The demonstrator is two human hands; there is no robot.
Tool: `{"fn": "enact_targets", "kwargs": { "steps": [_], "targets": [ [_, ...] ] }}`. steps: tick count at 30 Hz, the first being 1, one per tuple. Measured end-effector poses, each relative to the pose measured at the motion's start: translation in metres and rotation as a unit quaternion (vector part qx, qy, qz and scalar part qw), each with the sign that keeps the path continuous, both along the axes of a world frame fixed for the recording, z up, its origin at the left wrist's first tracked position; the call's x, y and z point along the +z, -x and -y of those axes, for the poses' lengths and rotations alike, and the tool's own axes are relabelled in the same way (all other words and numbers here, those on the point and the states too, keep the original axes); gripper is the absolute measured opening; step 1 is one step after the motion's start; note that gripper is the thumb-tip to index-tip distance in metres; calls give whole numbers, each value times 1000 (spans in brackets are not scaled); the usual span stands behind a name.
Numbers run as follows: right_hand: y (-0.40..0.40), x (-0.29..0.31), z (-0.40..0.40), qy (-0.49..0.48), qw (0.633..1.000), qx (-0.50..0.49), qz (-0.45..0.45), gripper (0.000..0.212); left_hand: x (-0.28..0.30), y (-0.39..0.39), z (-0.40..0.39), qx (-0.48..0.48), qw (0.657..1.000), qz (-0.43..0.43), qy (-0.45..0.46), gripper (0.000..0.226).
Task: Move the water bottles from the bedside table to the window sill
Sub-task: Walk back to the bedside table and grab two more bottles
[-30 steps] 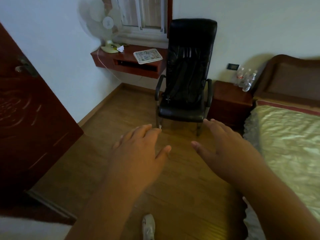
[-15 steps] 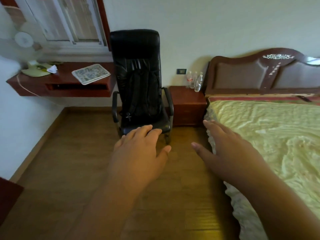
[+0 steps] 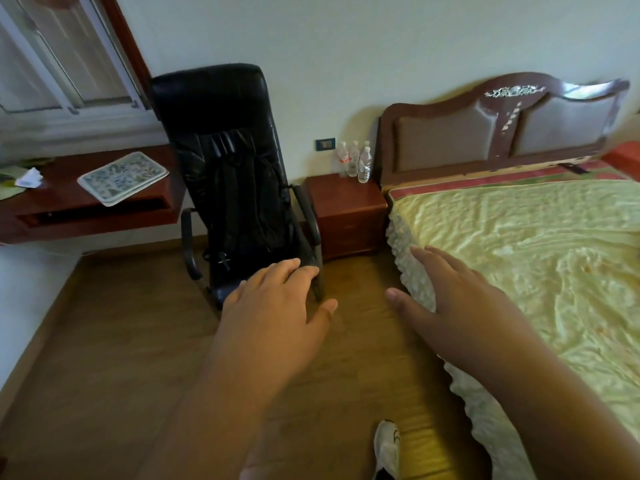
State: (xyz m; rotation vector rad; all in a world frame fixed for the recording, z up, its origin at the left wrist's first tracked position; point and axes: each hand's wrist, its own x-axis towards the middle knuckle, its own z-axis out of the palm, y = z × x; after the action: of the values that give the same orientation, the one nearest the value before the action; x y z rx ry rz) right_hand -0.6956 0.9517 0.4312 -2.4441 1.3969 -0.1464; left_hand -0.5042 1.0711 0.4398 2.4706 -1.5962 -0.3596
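Three clear water bottles [image 3: 355, 161] stand upright at the back of a dark red bedside table [image 3: 343, 202], between a black chair and the bed's headboard. The window sill [image 3: 79, 129] runs below a window at the upper left. My left hand [image 3: 277, 303] and my right hand [image 3: 453, 299] are stretched out in front of me over the floor, palms down, fingers straight and spread. Both hold nothing and are far from the bottles.
A black office chair [image 3: 235, 181] stands left of the bedside table. A red wall shelf [image 3: 93, 202] under the window carries a patterned tray [image 3: 123, 176]. A bed with a yellow cover [image 3: 540, 258] fills the right. Wooden floor [image 3: 114, 358] lies ahead; my white shoe [image 3: 387, 448] shows below.
The view has swung right and moved forward: the door has left the frame, and the bed, chair and bedside table now appear larger and nearer. My hands keep the same spread pose.
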Motion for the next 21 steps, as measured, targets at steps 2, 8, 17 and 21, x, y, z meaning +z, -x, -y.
{"fn": "enact_targets", "kwargs": {
  "steps": [2, 8, 17, 21],
  "targets": [
    [-4, -3, 30, 0, 1000, 1, 6, 82, -1, -3, 27, 2, 1000, 6, -2, 63],
    [-13, 0, 131, -5, 1000, 13, 24, 81, 8, -7, 126, 18, 999, 31, 15, 63],
    [-14, 2, 252, 3, 999, 26, 17, 81, 0, 1, 244, 31, 999, 31, 7, 63],
    [-14, 1, 289, -1, 1000, 23, 16, 81, -4, -2, 287, 30, 999, 39, 6, 63]
  ]
}}
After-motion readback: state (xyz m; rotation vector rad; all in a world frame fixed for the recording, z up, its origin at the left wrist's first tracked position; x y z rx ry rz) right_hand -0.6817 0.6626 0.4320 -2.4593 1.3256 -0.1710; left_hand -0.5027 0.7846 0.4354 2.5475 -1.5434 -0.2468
